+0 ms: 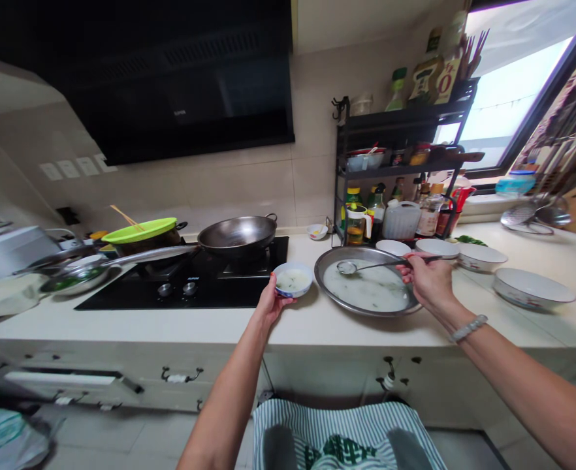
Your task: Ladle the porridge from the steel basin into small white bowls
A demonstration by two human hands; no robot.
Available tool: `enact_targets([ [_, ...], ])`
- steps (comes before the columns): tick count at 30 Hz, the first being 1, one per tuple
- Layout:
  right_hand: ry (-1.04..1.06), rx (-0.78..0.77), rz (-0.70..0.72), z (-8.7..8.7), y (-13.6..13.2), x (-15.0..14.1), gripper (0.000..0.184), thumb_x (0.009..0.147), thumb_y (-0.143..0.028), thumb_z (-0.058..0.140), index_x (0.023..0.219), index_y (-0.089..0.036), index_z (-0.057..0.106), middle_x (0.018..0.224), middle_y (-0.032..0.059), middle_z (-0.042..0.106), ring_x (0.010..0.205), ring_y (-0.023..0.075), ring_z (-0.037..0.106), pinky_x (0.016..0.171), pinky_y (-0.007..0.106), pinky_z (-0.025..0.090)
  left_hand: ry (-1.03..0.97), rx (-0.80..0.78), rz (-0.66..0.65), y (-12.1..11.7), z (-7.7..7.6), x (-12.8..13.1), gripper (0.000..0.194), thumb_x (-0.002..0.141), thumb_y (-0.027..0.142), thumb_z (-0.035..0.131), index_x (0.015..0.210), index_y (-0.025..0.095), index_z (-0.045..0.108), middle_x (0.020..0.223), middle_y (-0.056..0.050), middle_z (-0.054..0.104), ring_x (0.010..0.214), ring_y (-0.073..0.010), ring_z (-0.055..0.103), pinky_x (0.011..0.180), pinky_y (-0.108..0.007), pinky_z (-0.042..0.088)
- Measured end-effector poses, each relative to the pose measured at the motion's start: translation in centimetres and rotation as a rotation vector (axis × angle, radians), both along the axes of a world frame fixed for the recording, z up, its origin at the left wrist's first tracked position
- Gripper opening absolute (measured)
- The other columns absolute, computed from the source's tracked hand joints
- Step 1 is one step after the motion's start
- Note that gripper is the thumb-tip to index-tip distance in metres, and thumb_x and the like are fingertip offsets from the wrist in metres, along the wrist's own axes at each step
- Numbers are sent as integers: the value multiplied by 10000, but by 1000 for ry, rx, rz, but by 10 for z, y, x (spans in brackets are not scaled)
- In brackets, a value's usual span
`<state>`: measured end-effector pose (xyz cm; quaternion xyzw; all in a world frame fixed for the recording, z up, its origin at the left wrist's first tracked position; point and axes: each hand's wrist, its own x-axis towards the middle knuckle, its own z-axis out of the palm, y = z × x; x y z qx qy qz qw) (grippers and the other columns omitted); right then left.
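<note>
My left hand (270, 301) grips the rim of a small white bowl (292, 280) that holds pale soup, at the counter's front beside the stove. My right hand (429, 278) is closed on the handle of a metal ladle (349, 266). The ladle's cup hangs over the left part of a wide steel basin (405, 307) filled with the same pale soup. Bowl and basin stand side by side, close but apart.
A black stove (180, 287) carries a steel wok (239, 235) and a pot under a green lid (138, 230). Several empty white bowls (533, 287) sit right of the basin. A black rack (400, 163) of bottles stands behind. A tiny dish (316, 230) rests near the wall.
</note>
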<state>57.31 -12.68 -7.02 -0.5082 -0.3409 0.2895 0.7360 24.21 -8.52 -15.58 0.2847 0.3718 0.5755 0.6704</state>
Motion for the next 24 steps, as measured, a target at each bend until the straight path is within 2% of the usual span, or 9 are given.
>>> enact_targets([
  [11, 15, -7, 8, 1, -1, 0, 88, 679, -236, 665, 689, -204, 584, 479, 30, 586, 381, 129, 511, 270, 208, 378, -9, -6, 10, 0, 2, 0, 483, 935, 450, 453, 1190, 49, 535, 803, -136, 678, 489, -182, 649, 439, -292, 571],
  [17, -2, 7, 21, 7, -1, 0, 90, 679, -241, 660, 651, -232, 575, 485, 54, 588, 404, 160, 539, 257, 230, 380, -20, -95, 23, -5, 12, -1, 536, 941, 469, 424, 1253, 41, 501, 734, -128, 670, 484, -181, 645, 423, -259, 555],
  [21, 30, 31, 34, 19, -3, -4, 84, 675, -193, 645, 631, -212, 576, 469, 49, 585, 399, 132, 526, 261, 184, 362, 0, -91, 33, -10, 21, -3, 531, 937, 462, 439, 1261, 46, 498, 745, -126, 677, 485, -174, 648, 417, -241, 549],
  [24, 52, 48, 60, 30, -4, -9, 62, 668, -153, 616, 632, -193, 585, 460, 41, 587, 391, 115, 513, 270, 164, 354, 17, -93, 42, -15, 32, -3, 546, 931, 471, 446, 1267, 43, 489, 745, -131, 682, 484, -180, 652, 406, -232, 539],
])
